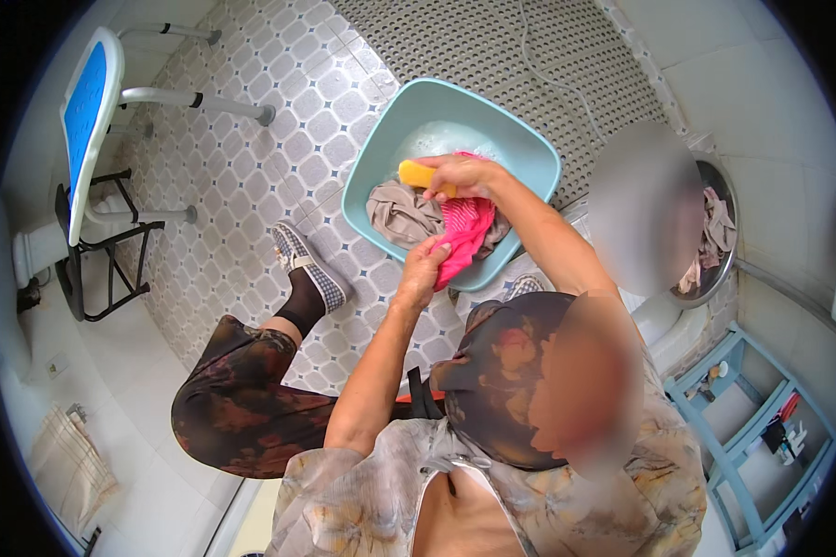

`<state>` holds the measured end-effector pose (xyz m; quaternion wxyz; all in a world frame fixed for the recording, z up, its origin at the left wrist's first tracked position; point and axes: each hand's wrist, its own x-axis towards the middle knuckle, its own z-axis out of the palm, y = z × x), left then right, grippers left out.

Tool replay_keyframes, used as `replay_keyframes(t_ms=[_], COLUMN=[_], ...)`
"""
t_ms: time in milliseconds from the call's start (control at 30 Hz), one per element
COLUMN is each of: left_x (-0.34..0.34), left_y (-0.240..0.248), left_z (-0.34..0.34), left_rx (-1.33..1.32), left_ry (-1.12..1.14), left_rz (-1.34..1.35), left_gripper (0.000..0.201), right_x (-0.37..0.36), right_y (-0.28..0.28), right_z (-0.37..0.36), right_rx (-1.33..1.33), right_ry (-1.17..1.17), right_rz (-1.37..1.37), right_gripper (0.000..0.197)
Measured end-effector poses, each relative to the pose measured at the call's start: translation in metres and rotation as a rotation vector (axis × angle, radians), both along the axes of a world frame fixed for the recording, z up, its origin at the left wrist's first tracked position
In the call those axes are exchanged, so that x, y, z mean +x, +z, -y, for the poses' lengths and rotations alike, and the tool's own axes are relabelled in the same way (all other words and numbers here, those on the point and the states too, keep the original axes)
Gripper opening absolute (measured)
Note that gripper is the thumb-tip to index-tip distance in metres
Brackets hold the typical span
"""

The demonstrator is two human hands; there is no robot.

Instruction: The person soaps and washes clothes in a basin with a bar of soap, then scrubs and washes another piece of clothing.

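Our left hand (pixel 422 267) pinches the pink cloth (pixel 469 223) at the basin's (pixel 520 139) near edge; our right hand (pixel 466 176) clasps a yellow block (pixel 415 174) over the basin. We'd best keep the cloth taut and stroke the block flat, away from our left grip.
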<state>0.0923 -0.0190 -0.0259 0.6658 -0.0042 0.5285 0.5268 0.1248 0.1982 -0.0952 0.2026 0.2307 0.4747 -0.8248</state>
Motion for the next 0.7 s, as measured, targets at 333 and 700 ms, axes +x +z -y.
replay_keyframes(t_ms=[333, 700], left_x=[-0.014, -0.001], left_y=[0.023, 0.057], left_z=[-0.028, -0.041], left_rx=[0.268, 0.292], left_ry=[0.266, 0.27], left_rz=[0.409, 0.618], left_gripper=[0.065, 0.107], right_x=[0.049, 0.03], right_y=[0.105, 0.092], right_z=[0.031, 0.057], right_rx=[0.199, 1.082], right_ry=[-0.474, -0.37], right_rz=[-0.281, 0.116], right_gripper=[0.064, 0.046])
